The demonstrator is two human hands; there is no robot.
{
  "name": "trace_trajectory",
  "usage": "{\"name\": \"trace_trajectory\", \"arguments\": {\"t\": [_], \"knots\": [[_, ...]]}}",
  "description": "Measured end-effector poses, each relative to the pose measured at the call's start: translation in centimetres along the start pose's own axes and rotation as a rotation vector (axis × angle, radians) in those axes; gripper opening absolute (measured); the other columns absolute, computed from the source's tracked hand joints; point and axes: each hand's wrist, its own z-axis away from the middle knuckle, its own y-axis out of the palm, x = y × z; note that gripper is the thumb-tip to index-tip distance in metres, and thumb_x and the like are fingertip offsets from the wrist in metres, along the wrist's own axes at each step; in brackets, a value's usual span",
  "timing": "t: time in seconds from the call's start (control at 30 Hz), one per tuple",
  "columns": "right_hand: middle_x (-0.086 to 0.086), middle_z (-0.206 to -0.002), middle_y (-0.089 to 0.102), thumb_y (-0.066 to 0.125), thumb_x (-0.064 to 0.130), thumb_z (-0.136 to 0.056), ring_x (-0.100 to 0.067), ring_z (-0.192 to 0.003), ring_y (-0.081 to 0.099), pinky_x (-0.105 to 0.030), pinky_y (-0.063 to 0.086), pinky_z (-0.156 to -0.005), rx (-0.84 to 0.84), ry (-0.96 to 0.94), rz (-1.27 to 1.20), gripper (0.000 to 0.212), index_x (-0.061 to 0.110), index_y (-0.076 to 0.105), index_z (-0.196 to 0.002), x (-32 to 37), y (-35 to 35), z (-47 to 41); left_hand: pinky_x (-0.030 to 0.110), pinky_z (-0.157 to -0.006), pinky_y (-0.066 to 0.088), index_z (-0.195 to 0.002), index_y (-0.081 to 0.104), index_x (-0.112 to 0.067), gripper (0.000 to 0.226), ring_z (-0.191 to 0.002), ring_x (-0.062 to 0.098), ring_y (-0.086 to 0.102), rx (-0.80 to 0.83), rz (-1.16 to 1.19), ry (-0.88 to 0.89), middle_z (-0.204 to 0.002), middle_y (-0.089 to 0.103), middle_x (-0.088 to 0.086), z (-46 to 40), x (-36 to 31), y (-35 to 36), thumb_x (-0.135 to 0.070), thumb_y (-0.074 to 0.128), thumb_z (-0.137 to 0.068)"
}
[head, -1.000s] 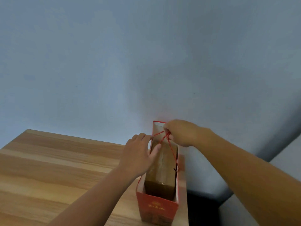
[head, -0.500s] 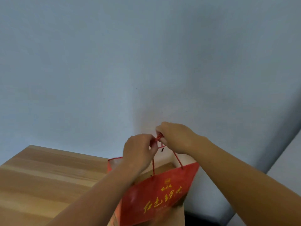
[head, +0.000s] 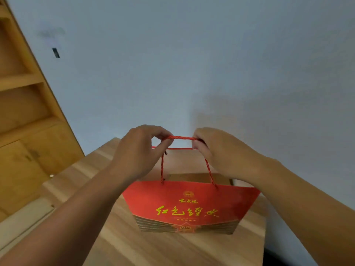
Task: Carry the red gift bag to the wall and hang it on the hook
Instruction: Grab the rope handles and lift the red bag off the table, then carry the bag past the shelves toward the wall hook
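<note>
Bare wall [head: 192, 64] above; wooden shelving [head: 21, 112] crowds the left.

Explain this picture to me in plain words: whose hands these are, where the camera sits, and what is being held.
No machine here: a person works bare-handed, and the camera is worn on their head, looking forward and down. The left hand and right hand each pinch an end of the red rope handle, stretched taut between them. Below it is the red gift bag with yellow lettering, over a wooden table. A brown box shows inside the bag. A small dark fitting on the wall may be the hook.
</note>
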Motion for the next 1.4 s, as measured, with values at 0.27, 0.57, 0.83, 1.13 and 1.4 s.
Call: {"name": "trace_trajectory", "arguments": {"t": [0.27, 0.57, 0.83, 1.13, 1.4], "knots": [[0.003, -0.089, 0.061, 0.042, 0.025, -0.105, -0.021, -0.081, 0.057, -0.04, 0.051, -0.076, -0.06, -0.222, -0.013, 0.02, 0.021, 0.058, -0.094, 12.7, 5.0, -2.0, 0.017, -0.069, 0.044, -0.101, 0.079, -0.023, 0.011, -0.088, 0.013, 0.07, -0.188, -0.268, -0.051, -0.094, 0.08, -0.009, 9.9, 6.3, -9.7, -0.023, 0.072, -0.093], [0.007, -0.089, 0.06, 0.042, 0.027, -0.104, -0.015, -0.081, 0.057, -0.032, 0.048, -0.072, 0.004, -0.38, -0.055, 0.021, 0.021, 0.062, -0.103, 28.0, 10.7, -2.1, 0.02, -0.067, 0.048, -0.104, 0.077, -0.026, 0.014, -0.088, 0.009, 0.069, -0.271, -0.311, -0.278, -0.096, 0.078, -0.011, 21.3, 13.0, -19.9, -0.026, 0.067, -0.095], [0.005, -0.078, 0.063, 0.046, 0.033, -0.105, -0.012, -0.067, 0.061, -0.04, 0.056, -0.065, 0.055, -0.536, -0.055, 0.022, 0.022, 0.062, -0.093, 37.4, 13.0, -0.7, 0.012, -0.067, 0.045, -0.103, 0.074, -0.026, 0.011, -0.08, 0.0, 0.068, -0.378, -0.334, -0.414, -0.088, 0.077, -0.012, 29.4, 15.7, -25.6, -0.026, 0.072, -0.092], [0.006, -0.086, 0.065, 0.052, 0.028, -0.105, -0.004, -0.059, 0.049, -0.01, 0.044, -0.059, 0.083, -0.62, -0.156, 0.014, 0.023, 0.064, -0.107, 41.0, 14.0, -2.2, 0.005, -0.062, 0.034, -0.096, 0.073, -0.029, 0.006, -0.081, -0.003, 0.062, -0.463, -0.387, -0.546, -0.086, 0.074, -0.016, 31.2, 18.1, -28.0, -0.028, 0.074, -0.091], [0.01, -0.08, 0.066, 0.06, 0.024, -0.1, -0.016, -0.081, 0.061, -0.029, 0.043, -0.08, 0.044, -0.697, -0.302, 0.009, 0.022, 0.067, -0.096, 43.8, 19.1, -8.9, 0.004, -0.067, 0.037, -0.096, 0.073, -0.031, 0.005, -0.079, -0.016, 0.058, -0.4, -0.394, -0.631, -0.085, 0.072, -0.019, 29.7, 23.6, -30.7, -0.03, 0.074, -0.091]]}}
